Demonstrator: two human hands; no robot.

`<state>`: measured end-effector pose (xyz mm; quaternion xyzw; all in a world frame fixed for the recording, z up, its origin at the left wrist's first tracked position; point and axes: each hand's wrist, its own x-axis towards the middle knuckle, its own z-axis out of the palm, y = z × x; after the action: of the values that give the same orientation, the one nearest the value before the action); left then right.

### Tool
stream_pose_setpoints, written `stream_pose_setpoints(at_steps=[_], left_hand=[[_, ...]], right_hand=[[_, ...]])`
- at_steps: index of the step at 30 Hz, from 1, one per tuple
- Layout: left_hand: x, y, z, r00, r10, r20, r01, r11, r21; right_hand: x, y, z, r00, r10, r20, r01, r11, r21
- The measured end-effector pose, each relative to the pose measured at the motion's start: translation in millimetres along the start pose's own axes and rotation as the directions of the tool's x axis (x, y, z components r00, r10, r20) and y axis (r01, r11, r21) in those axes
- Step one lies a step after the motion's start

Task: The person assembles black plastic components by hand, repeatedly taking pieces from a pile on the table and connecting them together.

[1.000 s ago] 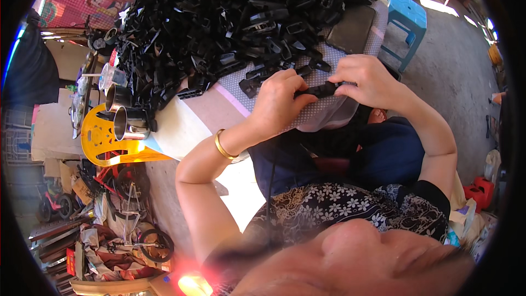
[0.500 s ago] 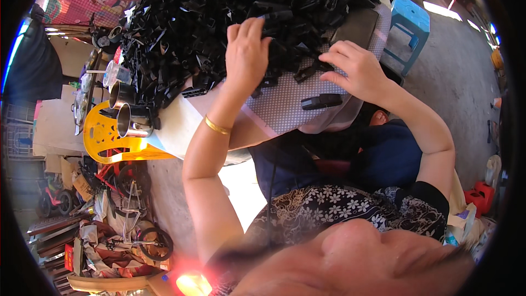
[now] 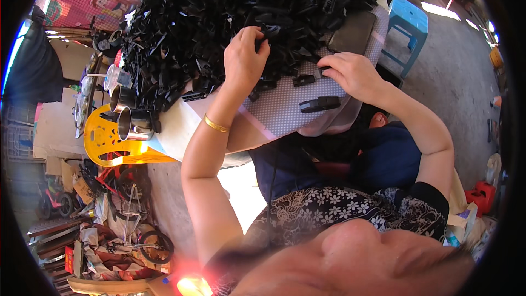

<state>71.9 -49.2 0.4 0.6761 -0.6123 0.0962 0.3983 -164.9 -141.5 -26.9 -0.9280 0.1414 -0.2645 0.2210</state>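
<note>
A black top with a white floral pattern (image 3: 339, 203) and dark blue trousers (image 3: 389, 156) are showing nearest, below the edge of a cloth-covered surface with a dotted grey covering (image 3: 279, 109). Close to that edge, a long black plastic piece (image 3: 320, 104) is lying by itself, with neither hand touching it.

Just beyond it, the right hand (image 3: 350, 75) is reaching in from the right, its grip narrow, with thumb and fingertips drawing close together beside small black plastic parts (image 3: 304, 80); whether it is pinching one, I cannot tell. A little farther in, the left hand (image 3: 244, 59), with a gold-coloured bangle (image 3: 215, 124) circling its forearm, is sitting at the front of a large heap of black plastic pieces (image 3: 203, 16). Its thumb and fingers are curving around a narrow gap where something black is showing; I cannot tell whether the grip is holding a piece.

On the left, two shiny metal cups (image 3: 131, 123) are standing near a yellow plastic chair (image 3: 98, 142). The heap is spreading over the far part of the surface, with a dark flat rectangular slab (image 3: 353, 33) lying at its right side. Beyond the slab, a blue plastic stool (image 3: 410, 13) is standing on the grey floor (image 3: 466, 55).
</note>
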Motion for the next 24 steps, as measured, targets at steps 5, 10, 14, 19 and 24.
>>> stream_pose_setpoints(at_steps=[5,10,14,19,24], left_hand=[[-16.5,25.8,-17.1,0.892,0.430,0.141,-0.418,0.902,-0.109],[-34.7,50.3,-18.8,0.818,0.441,0.368,-0.359,0.893,-0.274],[-41.9,43.1,-11.3,0.788,0.450,0.419,-0.323,0.883,-0.340],[-45.7,54.9,-13.4,0.818,0.357,0.450,-0.177,0.902,-0.394],[-53.1,53.2,-13.9,0.897,0.116,0.427,-0.039,0.982,-0.185]], right_hand=[[-3.1,0.7,-19.2,0.996,-0.054,0.076,0.062,0.992,-0.108],[-2.6,3.1,-25.3,0.998,-0.047,-0.035,0.042,0.991,-0.126],[-3.1,-11.4,-32.1,0.987,0.051,0.154,-0.088,0.967,0.241],[-8.2,-11.1,-28.3,0.986,-0.119,0.114,0.113,0.992,0.059],[-10.4,-17.7,-34.0,0.967,-0.150,0.206,0.170,0.982,-0.080]])
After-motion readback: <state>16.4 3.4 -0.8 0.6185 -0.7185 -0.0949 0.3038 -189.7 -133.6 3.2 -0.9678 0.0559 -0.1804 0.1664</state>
